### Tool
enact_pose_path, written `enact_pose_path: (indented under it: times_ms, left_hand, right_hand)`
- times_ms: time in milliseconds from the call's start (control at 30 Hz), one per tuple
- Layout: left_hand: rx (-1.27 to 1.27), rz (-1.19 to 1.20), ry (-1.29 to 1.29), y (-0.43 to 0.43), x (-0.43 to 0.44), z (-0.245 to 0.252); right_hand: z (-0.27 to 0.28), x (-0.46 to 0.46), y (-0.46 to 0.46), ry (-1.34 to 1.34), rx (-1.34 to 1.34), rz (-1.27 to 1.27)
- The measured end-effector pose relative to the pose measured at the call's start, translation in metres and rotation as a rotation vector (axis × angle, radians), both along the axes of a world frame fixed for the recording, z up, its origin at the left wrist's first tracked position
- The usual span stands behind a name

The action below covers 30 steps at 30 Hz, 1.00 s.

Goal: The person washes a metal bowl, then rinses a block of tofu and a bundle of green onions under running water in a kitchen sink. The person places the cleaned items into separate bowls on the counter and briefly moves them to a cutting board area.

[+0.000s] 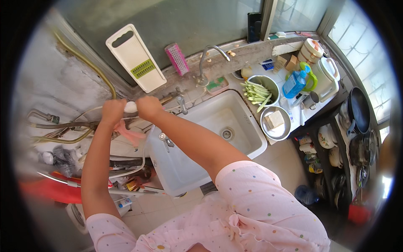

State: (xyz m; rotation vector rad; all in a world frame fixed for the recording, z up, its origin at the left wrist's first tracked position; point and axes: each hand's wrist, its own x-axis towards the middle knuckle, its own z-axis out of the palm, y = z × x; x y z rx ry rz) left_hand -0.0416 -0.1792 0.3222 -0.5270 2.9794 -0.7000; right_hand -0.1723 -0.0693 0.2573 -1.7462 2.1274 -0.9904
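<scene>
Both arms reach to the upper left, above the ledge beside the sinks. My left hand [113, 111] and my right hand [149, 107] are closed in fists, side by side. Between them shows a short stretch of a white item [130, 107], perhaps a bunched cloth; its ends are hidden in the fists. Below the hands hangs a thin pink cloth [129, 133], and whether it touches them I cannot tell. A small metal tap [182, 104] stands to the right of my right hand. The white ceramic sink [206, 117] lies under my right forearm.
A white grater [135, 58] leans against the window behind my hands. Hoses [89, 63] run along the left wall. To the right stand a metal bowl of green vegetable pieces [272, 82], a bowl with a pale block [274, 119] and a blue bottle [294, 83]. A curved faucet [203, 67] rises behind the sink.
</scene>
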Motion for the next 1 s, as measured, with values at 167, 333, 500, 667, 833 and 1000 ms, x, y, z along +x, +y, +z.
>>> enact_pose_path:
  times_ms: [167, 333, 500, 667, 833, 1000]
  left_hand:
    - [-0.017, -0.091, 0.089, -0.001, -0.003, -0.006]
    - [-0.010, -0.057, 0.160, 0.001, -0.001, 0.012]
    - [0.049, -0.002, 0.245, 0.078, 0.008, 0.058]
    - [0.212, -0.008, 0.683, 0.129, 0.107, 0.010]
    - [1.075, 0.051, 0.458, 0.310, 0.119, -0.124]
    - [1.357, 0.328, 0.293, 0.433, 0.041, -0.183]
  right_hand:
    - [-0.005, -0.004, 0.004, 0.018, 0.040, 0.081]
    - [0.027, -0.004, 0.068, -0.109, -0.209, 0.007]
    - [0.017, -0.050, 0.236, -0.348, -0.371, 0.040]
    - [-0.096, -0.065, 0.486, -0.445, 0.336, -0.547]
    - [-0.148, -0.004, 0.643, -1.675, 0.397, -0.993]
    - [-0.150, -0.059, 0.672, -1.380, 0.560, -1.178]
